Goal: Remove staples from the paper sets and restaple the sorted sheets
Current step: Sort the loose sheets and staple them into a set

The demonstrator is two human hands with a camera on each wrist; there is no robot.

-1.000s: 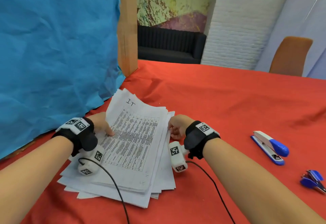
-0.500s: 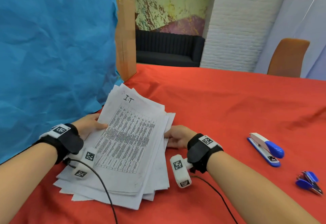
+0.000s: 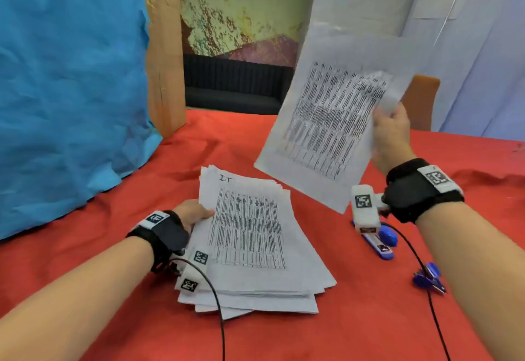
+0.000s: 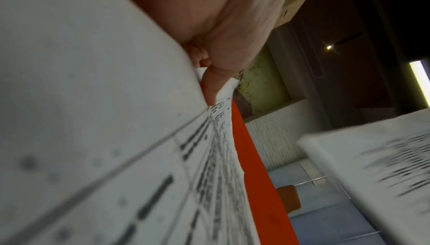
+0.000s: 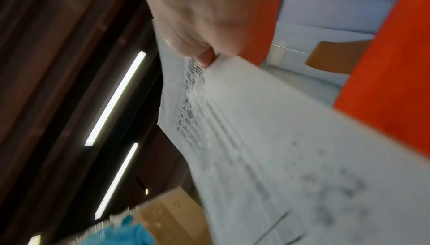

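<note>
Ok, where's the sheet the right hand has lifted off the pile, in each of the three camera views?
Head: the lifted sheet hangs upper right of centre, above the stack, pinched by the right hand.
Left wrist: a blurred sheet at the right edge, probably the same one.
Right wrist: it fills the lower right, below the hand.
Shared landmark: the orange chair.

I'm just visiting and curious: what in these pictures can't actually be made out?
- Printed text on the lifted sheets: motion-blurred in the head view.
- Staples in the paper stack: too small to see.
- Stapler: partly hidden behind the right wrist camera.
- Left hand: its fingers lie under the stack's edge.
- Right hand: fingers behind the sheets; wrist view blurred.
</note>
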